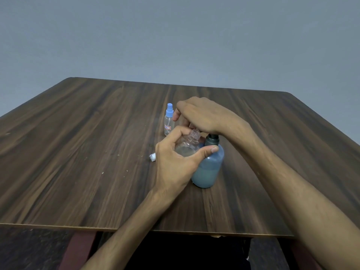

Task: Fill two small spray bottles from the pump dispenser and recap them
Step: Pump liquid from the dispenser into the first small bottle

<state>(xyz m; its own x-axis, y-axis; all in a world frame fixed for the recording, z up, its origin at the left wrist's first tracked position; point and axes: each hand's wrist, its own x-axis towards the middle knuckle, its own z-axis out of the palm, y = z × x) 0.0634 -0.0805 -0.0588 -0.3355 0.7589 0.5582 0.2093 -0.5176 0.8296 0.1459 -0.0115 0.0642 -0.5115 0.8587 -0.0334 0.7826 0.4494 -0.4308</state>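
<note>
Two small bottles are on the go: left to right, a loose white-blue cap [152, 157], the capped clear spray bottle [168, 121] (waiting), the left hand [175, 162] curled round the uncapped clear bottle [188, 145], and the right hand [202, 115] pressing the blue-grey pump dispenser [209, 164], fingers bent; filling seems under way, recapping comes next

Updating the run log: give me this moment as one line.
left hand: holds open bottle | right hand: presses pump dispenser | second spray bottle: capped, standing | loose cap: on table
</note>
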